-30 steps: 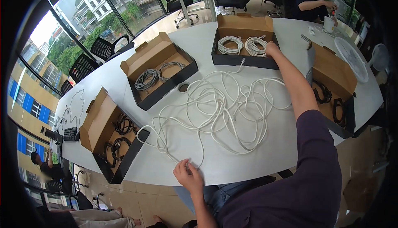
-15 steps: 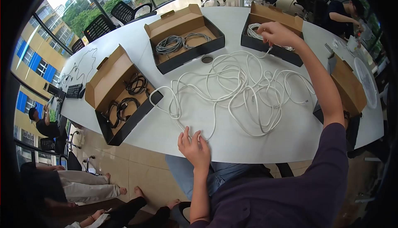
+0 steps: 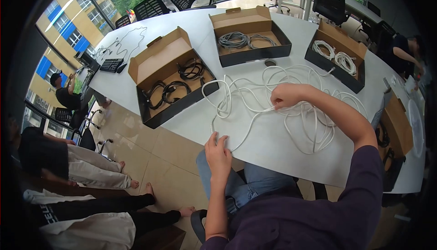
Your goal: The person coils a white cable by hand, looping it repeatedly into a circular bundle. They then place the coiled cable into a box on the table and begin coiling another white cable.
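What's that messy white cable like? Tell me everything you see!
The white cable looks smooth and plasticky, lying in loose, tangled loops across the table. I can't tell whether it's one piece. One loop crosses the corner of the left box. The right hand seems to pinch it; the left hand seems to touch it near the edge.

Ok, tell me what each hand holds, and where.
The right hand pinches the white cable partway along its length; whether the left hand grips it too cannot be told.

right hand (image 3: 288, 96) hides part of white cable (image 3: 262, 111)
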Motion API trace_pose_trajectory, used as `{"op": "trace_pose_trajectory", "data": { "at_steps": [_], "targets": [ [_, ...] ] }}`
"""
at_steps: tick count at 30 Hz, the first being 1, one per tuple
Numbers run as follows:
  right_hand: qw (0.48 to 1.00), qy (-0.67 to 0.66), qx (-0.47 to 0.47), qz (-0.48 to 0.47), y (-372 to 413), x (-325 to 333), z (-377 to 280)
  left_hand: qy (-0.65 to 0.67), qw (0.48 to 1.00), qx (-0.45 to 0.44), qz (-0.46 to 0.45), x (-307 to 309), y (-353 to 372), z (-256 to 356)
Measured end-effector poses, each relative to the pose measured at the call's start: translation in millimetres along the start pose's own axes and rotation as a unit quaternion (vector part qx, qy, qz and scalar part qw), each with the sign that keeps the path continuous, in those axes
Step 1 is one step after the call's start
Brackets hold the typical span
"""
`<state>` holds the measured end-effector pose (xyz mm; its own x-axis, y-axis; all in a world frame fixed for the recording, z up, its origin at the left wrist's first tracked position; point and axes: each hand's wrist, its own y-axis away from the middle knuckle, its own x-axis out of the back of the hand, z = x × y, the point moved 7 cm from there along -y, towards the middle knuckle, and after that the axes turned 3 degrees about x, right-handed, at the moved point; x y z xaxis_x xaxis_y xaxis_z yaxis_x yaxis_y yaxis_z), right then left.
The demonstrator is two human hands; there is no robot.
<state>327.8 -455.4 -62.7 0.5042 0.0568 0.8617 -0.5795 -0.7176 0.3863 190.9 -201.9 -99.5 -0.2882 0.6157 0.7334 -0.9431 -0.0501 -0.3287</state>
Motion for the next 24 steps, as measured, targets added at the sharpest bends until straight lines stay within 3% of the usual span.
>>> {"op": "trace_pose_trajectory", "data": {
  "at_steps": [3, 5, 7, 9, 12, 14, 18, 20, 23, 24],
  "targets": [
    [0.989, 0.017, 0.071, 0.128, 16, 53, -32, 0.026, 0.999, 0.010, 0.017, 15, -3, -13],
    [0.972, 0.046, 0.064, 0.220, 30, 93, -55, 0.040, 0.999, 0.016, 0.027, 24, -2, -23],
    [0.956, -0.035, 0.083, 0.280, 43, 124, -81, 0.050, 0.998, 0.026, 0.031, 32, 0, -28],
    [0.936, -0.028, 0.127, 0.327, 50, 143, -109, 0.019, 0.998, -0.006, 0.062, 43, 2, -17],
    [0.932, -0.040, 0.162, 0.321, 46, 142, -166, -0.026, 0.993, -0.021, 0.114, 74, 2, 13],
    [0.943, 0.004, 0.179, 0.282, 34, 126, -201, 0.030, 0.990, -0.045, 0.128, 98, 3, 31],
    [0.921, 0.135, 0.270, 0.245, 10, 100, -271, 0.021, 0.993, -0.113, 0.007, 115, 22, 56],
    [0.907, 0.143, 0.316, 0.237, 0, 95, -296, 0.053, 0.984, -0.125, -0.117, 107, 39, 57],
    [0.892, 0.167, 0.369, 0.198, -12, 80, -323, 0.263, 0.943, -0.117, -0.166, 95, 52, 57],
    [0.884, 0.174, 0.379, 0.212, -14, 75, -328, 0.266, 0.953, -0.057, -0.136, 94, 51, 52]
  ]
}}
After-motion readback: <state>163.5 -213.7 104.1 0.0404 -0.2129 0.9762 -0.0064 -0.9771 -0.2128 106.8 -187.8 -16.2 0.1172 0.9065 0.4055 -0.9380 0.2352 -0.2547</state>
